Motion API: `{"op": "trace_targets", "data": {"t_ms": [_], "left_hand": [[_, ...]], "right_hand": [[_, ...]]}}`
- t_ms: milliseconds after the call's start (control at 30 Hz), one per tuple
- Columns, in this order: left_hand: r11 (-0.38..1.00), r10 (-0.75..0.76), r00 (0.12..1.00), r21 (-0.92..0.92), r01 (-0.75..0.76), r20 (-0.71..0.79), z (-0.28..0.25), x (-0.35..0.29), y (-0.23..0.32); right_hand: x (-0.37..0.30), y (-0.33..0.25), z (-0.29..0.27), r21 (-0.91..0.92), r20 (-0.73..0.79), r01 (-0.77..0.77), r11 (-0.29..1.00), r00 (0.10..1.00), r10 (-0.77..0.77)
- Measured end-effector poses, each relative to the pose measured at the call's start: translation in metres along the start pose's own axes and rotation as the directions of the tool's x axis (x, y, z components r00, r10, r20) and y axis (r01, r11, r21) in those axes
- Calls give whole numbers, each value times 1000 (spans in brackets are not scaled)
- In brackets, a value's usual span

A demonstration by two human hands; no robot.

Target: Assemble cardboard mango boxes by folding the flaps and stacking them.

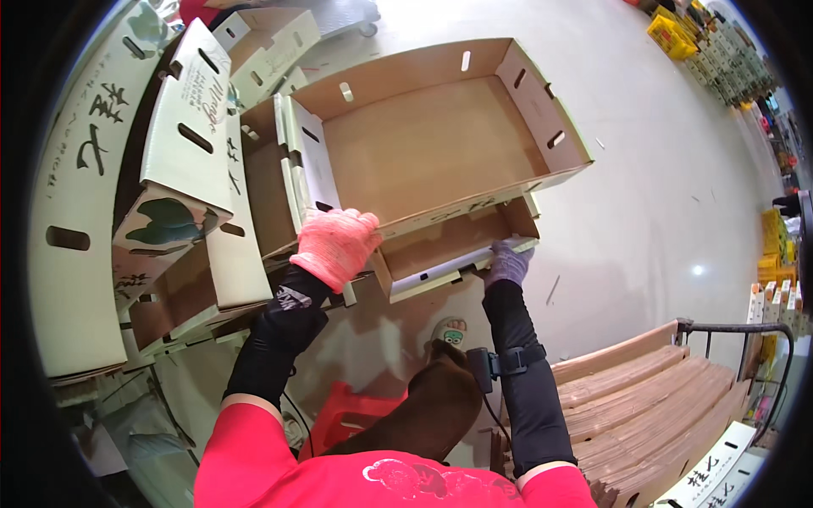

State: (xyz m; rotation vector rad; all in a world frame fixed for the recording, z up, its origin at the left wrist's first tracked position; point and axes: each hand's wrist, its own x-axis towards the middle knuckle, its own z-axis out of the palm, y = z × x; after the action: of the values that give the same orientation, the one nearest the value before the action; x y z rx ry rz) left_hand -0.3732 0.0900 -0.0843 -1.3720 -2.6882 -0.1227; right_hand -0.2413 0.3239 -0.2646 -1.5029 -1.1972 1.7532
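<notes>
A large shallow cardboard box (423,135), brown inside and white outside with slots in its walls, sits open above another cardboard box (453,239). In a pink glove, my left hand (337,245) is closed on the upper box's near left corner. My right hand (510,261), gloved in greyish purple, grips the near wall of the lower box at its right end. The undersides of both boxes and part of my right fingers are hidden.
Tall stacks of white cardboard boxes (186,127) stand at my left. Flattened brown cardboard (648,398) lies in a pile with a dark metal rail (737,327) at the lower right. A red plastic stool (347,415) is by my legs. Yellow crates (671,38) stand far right.
</notes>
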Motion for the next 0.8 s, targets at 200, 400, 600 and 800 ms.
{"op": "trace_targets", "data": {"t_ms": [200,400,600,800], "left_hand": [[999,14,995,-43,-10,97,5,0,-13],[999,-25,989,-28,29,143,2,-7,-3],[995,-88,978,-24,94,187,-2,-13,1],[999,-36,980,-32,43,198,-1,-12,-1]], "right_hand": [[-23,-11,13,56,7,-104,993,995,104],[-43,-25,12,193,74,-184,964,982,173],[-55,13,-38,-282,144,139,949,984,-101],[-144,-41,-129,-418,70,213,883,977,-203]]}}
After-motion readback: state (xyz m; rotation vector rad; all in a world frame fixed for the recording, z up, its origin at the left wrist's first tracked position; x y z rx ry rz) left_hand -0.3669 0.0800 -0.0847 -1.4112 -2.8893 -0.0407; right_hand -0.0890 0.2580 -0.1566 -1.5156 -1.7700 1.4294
